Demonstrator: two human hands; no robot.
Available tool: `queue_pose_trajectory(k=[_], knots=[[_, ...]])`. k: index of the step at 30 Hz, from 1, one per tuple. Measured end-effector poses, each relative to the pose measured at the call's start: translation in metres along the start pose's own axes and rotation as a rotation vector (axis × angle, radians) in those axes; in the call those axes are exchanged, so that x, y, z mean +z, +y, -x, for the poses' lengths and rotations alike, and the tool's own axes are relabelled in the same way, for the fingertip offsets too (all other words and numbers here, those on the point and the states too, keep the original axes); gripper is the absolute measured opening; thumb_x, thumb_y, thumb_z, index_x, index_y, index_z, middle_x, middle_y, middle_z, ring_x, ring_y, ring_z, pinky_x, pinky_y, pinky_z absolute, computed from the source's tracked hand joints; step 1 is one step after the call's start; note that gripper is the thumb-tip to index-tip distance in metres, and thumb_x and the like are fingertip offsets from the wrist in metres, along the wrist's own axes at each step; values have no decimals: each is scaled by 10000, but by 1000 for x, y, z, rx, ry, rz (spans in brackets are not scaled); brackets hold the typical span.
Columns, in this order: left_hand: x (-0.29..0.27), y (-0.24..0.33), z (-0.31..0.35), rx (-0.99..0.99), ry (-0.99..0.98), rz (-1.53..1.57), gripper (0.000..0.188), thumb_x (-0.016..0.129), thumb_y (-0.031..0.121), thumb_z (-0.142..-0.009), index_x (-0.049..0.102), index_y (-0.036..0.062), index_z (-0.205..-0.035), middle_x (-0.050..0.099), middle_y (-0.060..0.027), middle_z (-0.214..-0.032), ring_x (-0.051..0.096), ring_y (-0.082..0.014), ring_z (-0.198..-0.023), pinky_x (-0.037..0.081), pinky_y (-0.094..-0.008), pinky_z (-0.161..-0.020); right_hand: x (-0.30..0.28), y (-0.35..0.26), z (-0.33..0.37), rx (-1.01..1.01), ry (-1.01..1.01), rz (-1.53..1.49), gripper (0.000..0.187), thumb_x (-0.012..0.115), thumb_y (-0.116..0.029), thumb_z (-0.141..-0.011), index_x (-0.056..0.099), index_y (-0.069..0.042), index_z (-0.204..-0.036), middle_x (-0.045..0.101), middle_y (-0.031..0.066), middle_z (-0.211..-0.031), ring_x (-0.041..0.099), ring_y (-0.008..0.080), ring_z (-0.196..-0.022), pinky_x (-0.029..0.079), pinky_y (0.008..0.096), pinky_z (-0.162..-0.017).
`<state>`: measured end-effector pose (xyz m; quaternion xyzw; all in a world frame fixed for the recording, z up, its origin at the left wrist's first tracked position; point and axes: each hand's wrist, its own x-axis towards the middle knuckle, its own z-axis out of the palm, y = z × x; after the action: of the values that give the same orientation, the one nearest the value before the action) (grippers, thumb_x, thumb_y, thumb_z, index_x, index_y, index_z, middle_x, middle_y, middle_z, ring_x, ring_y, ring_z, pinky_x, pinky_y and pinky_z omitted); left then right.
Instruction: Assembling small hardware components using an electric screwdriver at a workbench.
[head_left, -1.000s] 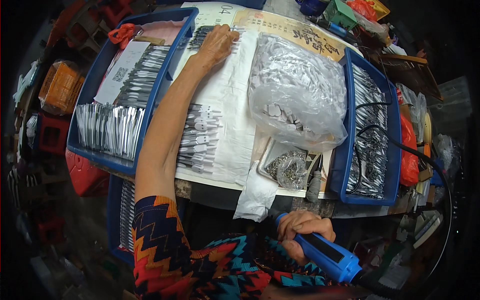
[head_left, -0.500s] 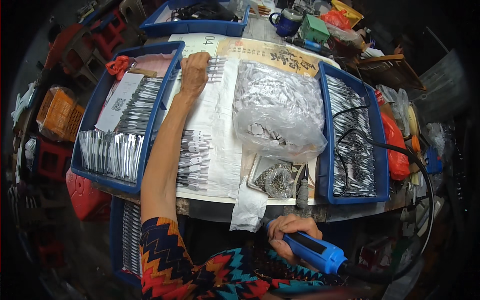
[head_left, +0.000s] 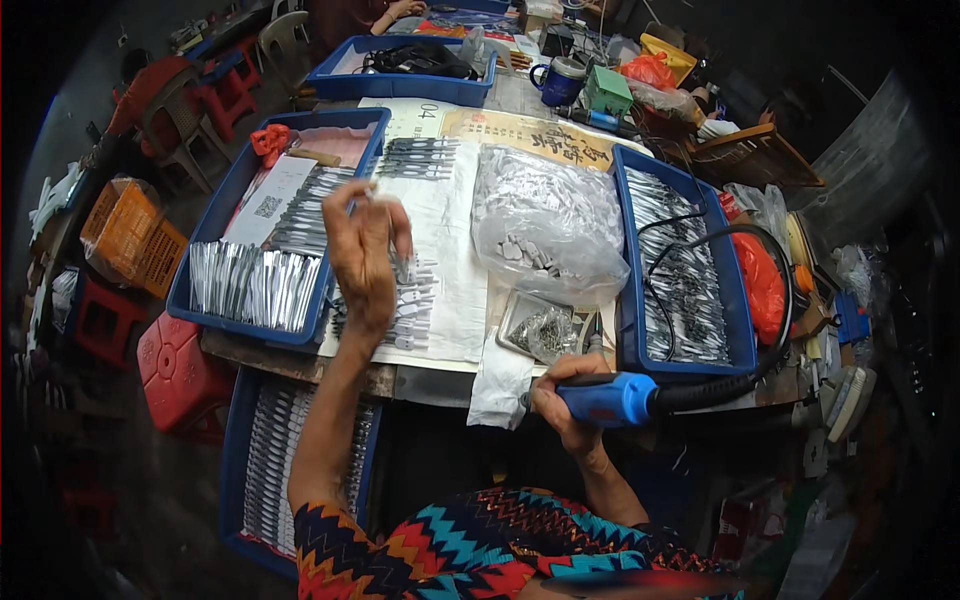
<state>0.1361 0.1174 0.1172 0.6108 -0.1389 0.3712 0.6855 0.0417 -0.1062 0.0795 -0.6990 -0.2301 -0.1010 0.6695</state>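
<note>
My right hand point(head_left: 552, 408) is wrapped around the blue power tool point(head_left: 610, 400), at the front edge of the tabletop point(head_left: 518, 98), right of its middle. My left hand point(head_left: 362, 250) is raised, fingers bent, between the left blue tray point(head_left: 245, 325) and the near row of slim pieces point(head_left: 412, 310); something pale shows at its fingertips, but I cannot tell whether I am pinching it.

Just beyond the tool, a metal tray point(head_left: 506, 332) of small fasteners and then a bulky clear bag point(head_left: 545, 220) of white parts stand in the way. A white cloth point(head_left: 500, 385) droops over the front edge beside the tool's nose. The black cable point(head_left: 710, 393) loops up across the right blue tray point(head_left: 690, 368).

The tool's long axis runs roughly along the front edge, nose left, cable end right.

Trays bound both sides of the tabletop. Between the near row and the bag, a strip of white sheet point(head_left: 455, 240) runs back past the far row of slim pieces point(head_left: 420, 158). A lower blue tray point(head_left: 233, 480) sits below the front edge, toward the left corner.
</note>
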Motion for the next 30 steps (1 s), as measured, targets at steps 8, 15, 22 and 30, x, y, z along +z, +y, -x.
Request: queue_pose_trajectory(k=[8, 15, 22, 30], knots=[[-10, 42, 141, -1054, -106, 399, 261, 445, 267, -920, 408, 66, -1082, 442, 9, -648, 312, -6, -453, 239, -140, -373, 6, 0, -1, 66, 85, -2, 357, 670, 48, -672, 419, -45, -909, 516, 34, -666, 505, 92, -570, 419, 225, -529], [-2, 54, 194, -1204, -319, 616, 347, 452, 215, -916, 371, 27, -1196, 403, -5, -757, 336, -46, -593, 313, -171, -518, 9, -3, 6, 41, 129, -3, 304, 672, 63, -651, 469, -29, -857, 518, 27, -669, 515, 85, -576, 422, 217, -518], [18, 51, 201, -1187, -295, 658, 467, 459, 96, -851, 300, -32, -1271, 416, -25, -702, 377, -74, -573, 357, -220, -508, 7, -2, 2, 6, 144, -12, 291, 674, 58, -654, 490, -21, -865, 524, 25, -676, 511, 82, -581, 423, 227, -513], [32, 30, 208, -1115, -250, 544, 466, 552, 253, -856, 335, 21, -1197, 511, -71, -705, 446, -83, -518, 399, -210, -450, -1, 10, -7, -98, 138, 72, 229, 695, 10, -631, 561, -17, -815, 563, 41, -753, 555, 118, -629, 454, 237, -564]])
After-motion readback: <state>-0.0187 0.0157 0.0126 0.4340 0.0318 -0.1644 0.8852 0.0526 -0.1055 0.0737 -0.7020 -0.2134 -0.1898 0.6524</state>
